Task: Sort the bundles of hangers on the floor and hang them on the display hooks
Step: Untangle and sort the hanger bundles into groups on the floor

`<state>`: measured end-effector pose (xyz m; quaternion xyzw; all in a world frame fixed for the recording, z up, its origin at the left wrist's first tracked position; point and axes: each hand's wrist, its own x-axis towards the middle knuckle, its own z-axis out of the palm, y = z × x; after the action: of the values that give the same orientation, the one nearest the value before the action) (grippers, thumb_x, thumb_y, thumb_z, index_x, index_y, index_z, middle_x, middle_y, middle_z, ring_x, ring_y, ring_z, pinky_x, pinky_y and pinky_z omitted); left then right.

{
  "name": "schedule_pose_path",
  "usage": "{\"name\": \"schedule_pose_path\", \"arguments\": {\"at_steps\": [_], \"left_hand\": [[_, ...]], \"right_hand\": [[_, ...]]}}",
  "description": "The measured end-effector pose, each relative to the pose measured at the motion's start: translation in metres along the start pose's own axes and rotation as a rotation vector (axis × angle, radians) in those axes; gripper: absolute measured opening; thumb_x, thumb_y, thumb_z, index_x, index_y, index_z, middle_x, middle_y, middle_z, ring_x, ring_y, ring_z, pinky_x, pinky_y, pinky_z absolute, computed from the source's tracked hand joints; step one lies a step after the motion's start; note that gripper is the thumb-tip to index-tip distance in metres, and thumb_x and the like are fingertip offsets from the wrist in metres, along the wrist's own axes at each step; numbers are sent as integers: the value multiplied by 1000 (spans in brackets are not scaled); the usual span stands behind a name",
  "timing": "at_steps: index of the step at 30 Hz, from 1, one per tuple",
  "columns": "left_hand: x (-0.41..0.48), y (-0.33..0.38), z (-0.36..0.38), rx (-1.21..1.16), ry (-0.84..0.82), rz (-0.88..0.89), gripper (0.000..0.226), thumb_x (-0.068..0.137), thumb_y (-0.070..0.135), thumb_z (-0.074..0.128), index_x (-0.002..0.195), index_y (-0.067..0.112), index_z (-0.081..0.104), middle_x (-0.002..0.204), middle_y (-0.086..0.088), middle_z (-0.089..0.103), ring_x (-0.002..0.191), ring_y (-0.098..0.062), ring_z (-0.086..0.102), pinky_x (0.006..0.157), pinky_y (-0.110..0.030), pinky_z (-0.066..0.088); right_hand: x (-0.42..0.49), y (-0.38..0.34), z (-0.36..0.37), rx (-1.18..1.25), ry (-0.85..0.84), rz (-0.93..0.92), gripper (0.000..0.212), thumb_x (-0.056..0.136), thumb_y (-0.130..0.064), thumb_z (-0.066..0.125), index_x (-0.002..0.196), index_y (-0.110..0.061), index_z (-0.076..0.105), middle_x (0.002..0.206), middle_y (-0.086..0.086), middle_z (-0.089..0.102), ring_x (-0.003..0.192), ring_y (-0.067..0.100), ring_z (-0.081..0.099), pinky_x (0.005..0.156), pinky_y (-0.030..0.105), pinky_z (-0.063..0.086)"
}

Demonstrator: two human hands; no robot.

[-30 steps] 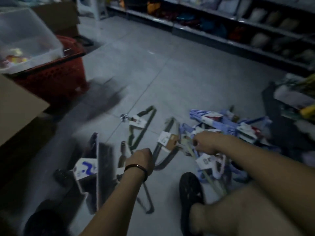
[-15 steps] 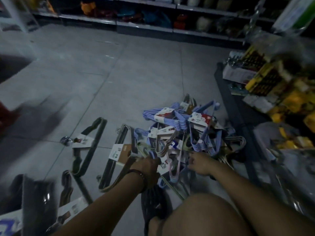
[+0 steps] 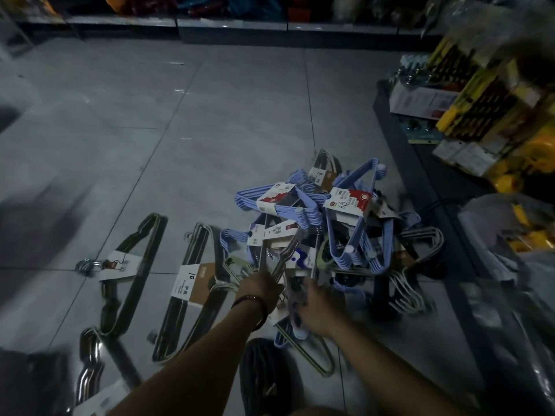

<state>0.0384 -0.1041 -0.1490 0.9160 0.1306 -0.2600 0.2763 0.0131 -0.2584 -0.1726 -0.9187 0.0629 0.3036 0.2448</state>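
A tangled pile of blue and white hanger bundles [image 3: 339,223] with paper labels lies on the grey tile floor. Two dark hanger bundles lie flat to its left: one [image 3: 132,265] far left, one [image 3: 189,283] with a label marked 10. My left hand [image 3: 261,288], a dark band on its wrist, grips a metal hanger bundle [image 3: 285,256] at the pile's near edge. My right hand [image 3: 315,304] is closed on a pale blue hanger bundle [image 3: 295,322] beside it. No display hooks are in view.
A low dark shelf [image 3: 420,163] with yellow packaged goods [image 3: 492,94] runs along the right. Stocked shelves [image 3: 234,22] line the far wall. My dark shoe [image 3: 264,379] sits just below the hands. More shiny hangers [image 3: 88,370] lie at bottom left.
The view has swung right, away from the red basket and onto the pile. Both hands moved from the loose dark bundles into the pile's near edge and closed on hangers.
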Motion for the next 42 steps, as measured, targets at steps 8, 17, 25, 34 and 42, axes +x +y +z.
{"name": "schedule_pose_path", "arguments": {"at_steps": [8, 17, 25, 34, 42], "left_hand": [[-47, 41, -112, -212, 296, 257, 24, 100, 33, 64, 115, 16, 71, 102, -6, 75, 89, -22, 70, 69, -31, 55], [-160, -30, -176, -682, 282, 188, 27, 94, 30, 72, 83, 8, 62, 91, -20, 74, 81, -32, 74, 80, -50, 63], [-222, -100, -238, -1066, 201, 63, 45, 87, 34, 77, 113, -2, 68, 73, -12, 59, 76, -31, 65, 88, -54, 62], [-261, -179, -221, -986, 230, 30, 67, 64, 46, 85, 112, 1, 72, 99, -37, 66, 82, -37, 69, 79, -49, 64], [-253, -238, -207, -634, 271, 162, 32, 83, 45, 74, 106, 23, 74, 99, -4, 79, 90, -27, 76, 83, -45, 64]], "right_hand": [[-22, -12, 5, 330, 23, 74, 27, 106, -29, 48, 130, -19, 55, 140, 14, 60, 114, 20, 60, 91, 21, 45], [-61, -91, -67, 705, 109, -86, 39, 86, -49, 56, 92, -13, 71, 86, 7, 71, 80, 26, 66, 77, 43, 53], [-126, -147, -69, 372, -154, -125, 27, 103, -31, 55, 124, -16, 61, 113, 18, 69, 90, 30, 66, 84, 45, 60], [-147, -222, -76, -340, -295, -265, 42, 102, -39, 60, 119, -1, 66, 98, 14, 66, 78, 29, 66, 72, 40, 57], [-101, -286, -30, -473, 76, -633, 81, 90, -29, 77, 157, -26, 31, 151, 14, 37, 133, 38, 48, 106, 49, 48]]}}
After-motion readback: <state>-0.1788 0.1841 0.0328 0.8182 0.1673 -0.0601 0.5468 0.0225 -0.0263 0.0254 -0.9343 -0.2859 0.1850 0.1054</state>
